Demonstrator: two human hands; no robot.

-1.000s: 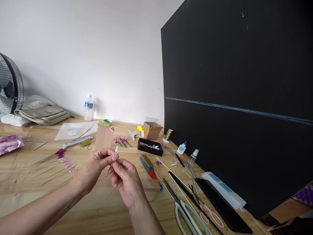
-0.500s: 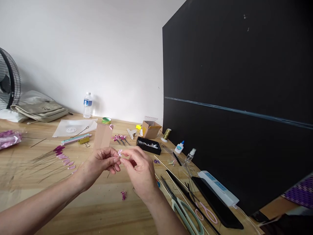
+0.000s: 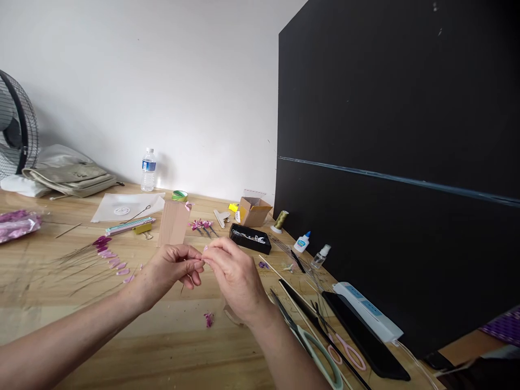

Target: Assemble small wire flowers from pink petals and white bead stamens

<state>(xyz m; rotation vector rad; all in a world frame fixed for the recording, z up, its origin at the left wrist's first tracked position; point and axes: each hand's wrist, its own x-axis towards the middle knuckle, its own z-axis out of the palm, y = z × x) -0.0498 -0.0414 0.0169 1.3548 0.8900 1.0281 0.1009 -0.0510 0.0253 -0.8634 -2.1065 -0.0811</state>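
Note:
My left hand (image 3: 174, 266) is closed in a pinch, and a thin dark stem end shows below its fingers. My right hand (image 3: 238, 276) meets it fingertip to fingertip, pinching at a small pale pink flower (image 3: 205, 248). Most of the flower is hidden behind the right fingers. On the wooden table (image 3: 162, 346) just below lies a small magenta blossom (image 3: 208, 319). Left of my left wrist, pale pink petals (image 3: 117, 265) on fine wires form a row, with darker magenta petals (image 3: 103, 242) at its far end.
Green-handled scissors (image 3: 312, 346), pink-handled scissors (image 3: 345, 349) and a power strip (image 3: 368, 311) lie right. Behind stand a black tray (image 3: 249, 246), cardboard box (image 3: 254, 213), thread spool (image 3: 280, 221), glue bottle (image 3: 301, 242) and water bottle (image 3: 148, 170). A black panel (image 3: 385, 119) bounds the right.
The fingers of my right hand have closed in over the pink flower and now cover most of it. My left hand keeps its pinch. The whole view has shifted slightly.

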